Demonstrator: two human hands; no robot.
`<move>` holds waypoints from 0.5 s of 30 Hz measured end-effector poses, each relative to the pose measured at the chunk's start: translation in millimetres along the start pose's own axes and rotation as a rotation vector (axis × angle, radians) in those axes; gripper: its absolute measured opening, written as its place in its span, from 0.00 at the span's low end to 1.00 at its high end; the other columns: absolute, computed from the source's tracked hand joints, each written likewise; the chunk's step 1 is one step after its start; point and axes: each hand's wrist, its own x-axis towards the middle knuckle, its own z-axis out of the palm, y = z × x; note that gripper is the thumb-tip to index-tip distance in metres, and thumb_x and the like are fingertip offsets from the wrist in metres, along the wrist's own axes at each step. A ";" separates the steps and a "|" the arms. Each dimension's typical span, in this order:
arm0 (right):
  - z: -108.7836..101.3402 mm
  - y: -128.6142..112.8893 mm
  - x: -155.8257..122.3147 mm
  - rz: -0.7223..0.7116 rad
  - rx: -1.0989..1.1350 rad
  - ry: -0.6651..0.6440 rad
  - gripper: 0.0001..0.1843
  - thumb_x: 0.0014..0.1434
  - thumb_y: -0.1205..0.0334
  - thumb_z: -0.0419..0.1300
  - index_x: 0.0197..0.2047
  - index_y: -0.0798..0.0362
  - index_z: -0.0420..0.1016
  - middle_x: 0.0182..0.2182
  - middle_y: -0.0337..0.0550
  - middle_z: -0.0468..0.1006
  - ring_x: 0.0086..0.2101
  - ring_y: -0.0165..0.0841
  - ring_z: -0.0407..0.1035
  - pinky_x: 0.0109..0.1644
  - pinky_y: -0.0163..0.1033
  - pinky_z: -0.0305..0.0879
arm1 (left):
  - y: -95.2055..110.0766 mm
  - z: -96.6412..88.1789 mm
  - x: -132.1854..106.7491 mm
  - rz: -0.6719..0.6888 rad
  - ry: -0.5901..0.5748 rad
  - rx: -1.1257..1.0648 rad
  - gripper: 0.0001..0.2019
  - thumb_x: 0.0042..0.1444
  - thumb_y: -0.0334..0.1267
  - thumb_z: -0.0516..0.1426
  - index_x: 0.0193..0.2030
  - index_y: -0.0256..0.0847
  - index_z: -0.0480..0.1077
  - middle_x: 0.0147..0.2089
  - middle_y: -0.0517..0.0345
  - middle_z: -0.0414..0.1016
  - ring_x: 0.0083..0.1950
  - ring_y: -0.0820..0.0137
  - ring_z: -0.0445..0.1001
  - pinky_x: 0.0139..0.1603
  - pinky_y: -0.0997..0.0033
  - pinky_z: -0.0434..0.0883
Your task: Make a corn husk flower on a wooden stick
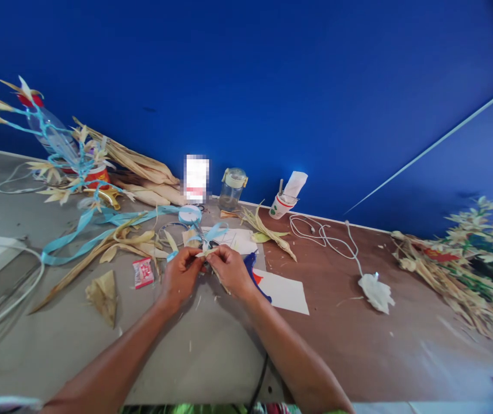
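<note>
The bench [211, 356] spreads out nearest, and over its middle the left hand [182, 277] and right hand [230, 269] meet, thumbs and fingers of both pinching a pale husk strip [205, 253] between them. Just right of the right hand lie a blue tool [266, 294] with a red part and a white card [289, 292]; farther right is a crumpled white paper [376, 292]. Left of the left hand rest a folded brown husk piece [103, 294] and a small red-and-white packet [143, 272]. Beyond these, light blue ribbon [67, 250] trails across the left side, near a ribbon roll [190, 214]. Farther back stand a clear lidded jar [232, 192] and, right of it, a white cup [281, 208]. Blue-stemmed husk flowers [83, 167] rise at far left, paler flowers [483, 230] lie at far right, and a blue wall [246, 86] closes the scene.
</note>
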 end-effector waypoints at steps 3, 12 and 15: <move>0.9 3.3 0.2 0.005 -0.012 0.003 0.08 0.51 0.59 0.58 0.24 0.53 0.71 0.21 0.36 0.69 0.27 0.29 0.62 0.30 0.33 0.58 | -0.1 -0.8 -0.5 0.015 -0.009 0.030 0.07 0.52 0.40 0.58 0.35 0.39 0.72 0.25 0.63 0.73 0.27 0.71 0.72 0.30 0.74 0.67; -15.8 -4.5 6.6 0.064 0.072 0.048 0.06 0.46 0.62 0.61 0.30 0.53 0.71 0.27 0.36 0.72 0.30 0.29 0.64 0.37 0.35 0.60 | 2.9 -0.5 0.1 0.019 0.036 0.068 0.08 0.51 0.41 0.58 0.35 0.39 0.72 0.24 0.62 0.72 0.26 0.71 0.71 0.28 0.74 0.66; -27.9 -13.0 9.3 0.062 0.182 0.097 0.07 0.46 0.61 0.60 0.32 0.52 0.72 0.28 0.36 0.72 0.30 0.29 0.64 0.39 0.36 0.60 | 4.6 -0.3 -0.2 0.035 0.026 0.072 0.08 0.52 0.41 0.57 0.35 0.39 0.72 0.23 0.63 0.72 0.26 0.71 0.71 0.28 0.73 0.66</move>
